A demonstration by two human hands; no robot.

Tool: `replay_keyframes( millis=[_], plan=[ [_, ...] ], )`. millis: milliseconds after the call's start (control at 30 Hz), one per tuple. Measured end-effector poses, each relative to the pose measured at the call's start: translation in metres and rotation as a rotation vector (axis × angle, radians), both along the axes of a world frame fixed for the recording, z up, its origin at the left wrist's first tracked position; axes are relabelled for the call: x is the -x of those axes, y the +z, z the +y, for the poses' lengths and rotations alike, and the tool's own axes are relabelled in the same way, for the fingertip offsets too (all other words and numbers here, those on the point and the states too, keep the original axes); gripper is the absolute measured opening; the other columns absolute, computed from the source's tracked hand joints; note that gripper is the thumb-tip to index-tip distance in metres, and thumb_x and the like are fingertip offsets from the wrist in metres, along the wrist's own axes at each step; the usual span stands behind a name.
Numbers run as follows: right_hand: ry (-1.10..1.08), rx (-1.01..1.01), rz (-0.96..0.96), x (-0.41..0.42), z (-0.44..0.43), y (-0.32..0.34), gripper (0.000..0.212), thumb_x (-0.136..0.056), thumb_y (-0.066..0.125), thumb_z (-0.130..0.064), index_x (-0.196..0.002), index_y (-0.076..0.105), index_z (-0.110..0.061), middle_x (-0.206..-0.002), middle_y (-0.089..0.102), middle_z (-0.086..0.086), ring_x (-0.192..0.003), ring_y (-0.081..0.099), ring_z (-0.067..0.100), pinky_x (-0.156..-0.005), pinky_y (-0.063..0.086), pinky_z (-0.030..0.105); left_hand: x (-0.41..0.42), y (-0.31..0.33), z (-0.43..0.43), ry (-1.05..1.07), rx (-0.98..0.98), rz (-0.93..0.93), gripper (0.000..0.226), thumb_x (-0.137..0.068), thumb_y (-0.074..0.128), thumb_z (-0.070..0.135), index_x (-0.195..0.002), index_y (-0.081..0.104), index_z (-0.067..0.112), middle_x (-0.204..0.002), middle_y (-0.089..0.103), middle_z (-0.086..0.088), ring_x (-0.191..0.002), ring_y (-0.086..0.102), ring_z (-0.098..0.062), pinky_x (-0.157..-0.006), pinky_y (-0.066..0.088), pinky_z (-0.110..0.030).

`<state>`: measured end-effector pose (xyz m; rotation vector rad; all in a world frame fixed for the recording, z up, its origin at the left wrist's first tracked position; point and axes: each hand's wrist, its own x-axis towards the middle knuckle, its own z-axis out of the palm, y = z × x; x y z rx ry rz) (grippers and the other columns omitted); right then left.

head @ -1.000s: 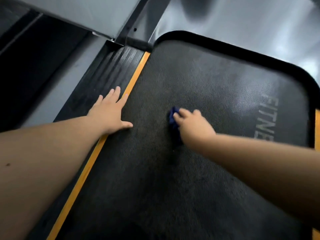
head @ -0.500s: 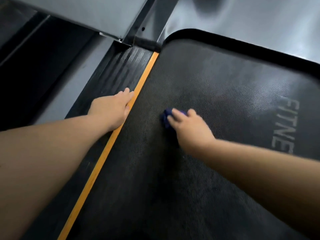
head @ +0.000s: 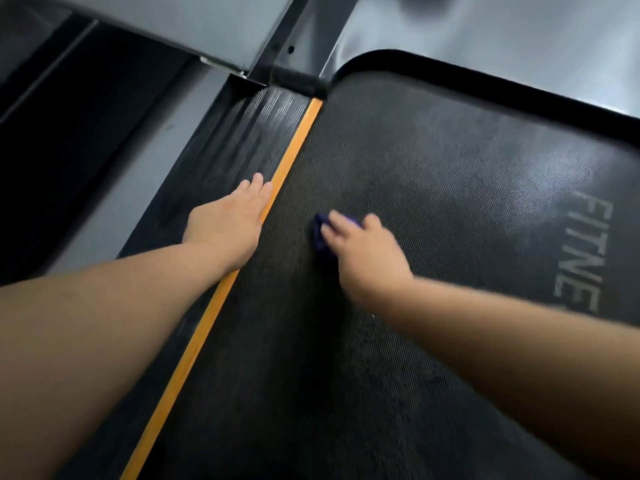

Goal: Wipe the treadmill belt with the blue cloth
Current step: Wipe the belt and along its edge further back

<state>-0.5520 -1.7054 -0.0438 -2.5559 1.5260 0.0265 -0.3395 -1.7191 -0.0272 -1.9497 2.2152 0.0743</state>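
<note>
1. We see the right hand near the middle-left of the treadmill belt. Its fingers curl over the blue cloth and hold it down against the surface. We judge that gripping it as a wad puts the pressure on one small patch for scrubbing.
2. The cloth is bunched into a small dark-blue lump. Only its edges show past the fingertips, and the rest is under the hand. The hand is blurred, so we cannot tell exactly how each finger lies.
3. The left hand lies flat with straight fingers pressed together. It rests on the ribbed side rail, with its inner edge over the orange stripe. We take this as a brace for a person leaning forward, placed off the belt so it does not block the wiping.
4. The belt is matte black with a fine woven-looking grain, which probably traps dust and drags on fabric. Pale lettering runs along its right side.
5. The rail has raised lengthwise ridges. The stripe is smooth and narrow, marking where the rail meets the belt.
6. At the far end a smooth, glossy grey cover curves around the belt's rounded black border.
</note>
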Motion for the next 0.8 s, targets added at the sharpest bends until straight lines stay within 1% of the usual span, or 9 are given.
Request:
replay_keyframes(
  millis=[100,167,267,333,400,500,600,700,800],
  plan=[
    [0.151,0.004,-0.076,0.013,0.016,-0.014,0.047,-0.075,0.053,-0.021,-0.120,0.066,-0.019,-0.126,0.062,-0.001,-0.073,0.051,0.030,-0.060,0.045,0.031,-0.003,-0.006,0.001,-0.014,0.008,-0.017,0.053,-0.102,0.030,0.021,-0.150,0.008,0.023,-0.159,0.008,0.006,-0.131,0.042,-0.015,-0.067,0.046,-0.033],
    [0.213,0.044,0.017,0.018,-0.014,-0.015,0.049,-0.078,0.056,-0.020,-0.128,0.059,-0.023,-0.132,0.056,-0.003,-0.085,0.052,0.033,-0.067,0.045,0.035,-0.003,-0.007,0.002,-0.017,0.017,-0.013,0.053,-0.102,0.030,0.018,-0.150,0.008,0.022,-0.159,0.006,0.005,-0.136,0.036,-0.015,-0.072,0.049,-0.034],
    [-0.275,-0.018,0.033,0.021,-0.079,0.002,0.051,-0.088,0.046,-0.017,-0.137,0.043,-0.027,-0.144,0.039,-0.005,-0.114,0.039,0.035,-0.088,0.039,0.039,0.003,-0.006,0.003,-0.003,0.021,-0.009,0.054,-0.102,0.030,0.015,-0.151,0.006,0.021,-0.159,0.003,0.004,-0.138,0.032,-0.016,-0.076,0.049,-0.034],
    [-0.393,-0.096,0.084,0.017,-0.093,0.014,0.046,-0.088,0.046,-0.017,-0.134,0.045,-0.024,-0.141,0.039,-0.004,-0.118,0.034,0.034,-0.092,0.037,0.040,0.006,-0.006,0.004,0.005,0.009,-0.019,0.055,-0.102,0.029,0.013,-0.151,0.005,0.021,-0.159,0.001,0.005,-0.140,0.029,-0.016,-0.078,0.049,-0.034],
    [-0.271,-0.093,0.077,0.007,-0.067,0.018,0.043,-0.088,0.044,-0.017,-0.131,0.046,-0.023,-0.142,0.038,-0.004,-0.113,0.037,0.035,-0.088,0.039,0.038,0.004,-0.005,0.004,0.001,0.007,-0.016,0.055,-0.102,0.030,0.013,-0.151,0.005,0.020,-0.159,0.002,0.004,-0.140,0.028,-0.016,-0.078,0.049,-0.033],
    [-0.042,-0.052,-0.018,0.004,0.004,-0.008,0.053,-0.081,0.041,-0.019,-0.132,0.052,-0.023,-0.144,0.044,-0.005,-0.090,0.048,0.033,-0.073,0.045,0.035,-0.005,-0.010,0.002,-0.056,0.016,-0.018,0.056,-0.102,0.031,0.013,-0.150,0.005,0.019,-0.159,0.003,0.003,-0.142,0.022,-0.014,-0.078,0.052,-0.033],
    [0.116,-0.042,-0.038,0.015,-0.004,-0.022,0.052,-0.081,0.034,-0.028,-0.127,0.059,-0.026,-0.136,0.055,-0.006,-0.079,0.050,0.029,-0.065,0.049,0.035,-0.008,-0.018,0.003,-0.082,0.001,-0.041,0.059,-0.101,0.031,0.012,-0.151,0.000,0.017,-0.159,-0.002,0.002,-0.145,0.010,-0.012,-0.087,0.051,-0.031],
    [0.195,0.047,0.048,0.019,-0.042,-0.017,0.048,-0.088,0.038,-0.030,-0.134,0.052,-0.031,-0.141,0.049,-0.009,-0.093,0.051,0.031,-0.074,0.044,0.036,-0.008,-0.018,0.002,-0.095,-0.014,-0.015,0.059,-0.100,0.027,0.009,-0.151,-0.003,0.016,-0.159,-0.005,0.000,-0.146,0.004,-0.014,-0.096,0.047,-0.032],
    [-0.067,-0.029,0.041,0.000,-0.071,-0.006,0.053,-0.093,0.039,-0.025,-0.144,0.033,-0.036,-0.154,0.026,-0.013,-0.117,0.037,0.030,-0.091,0.034,0.039,-0.004,-0.014,-0.001,-0.070,-0.045,-0.006,0.064,-0.096,0.024,0.002,-0.150,-0.006,0.017,-0.159,-0.011,0.001,-0.146,0.002,-0.015,-0.096,0.047,-0.034]
  ],
)
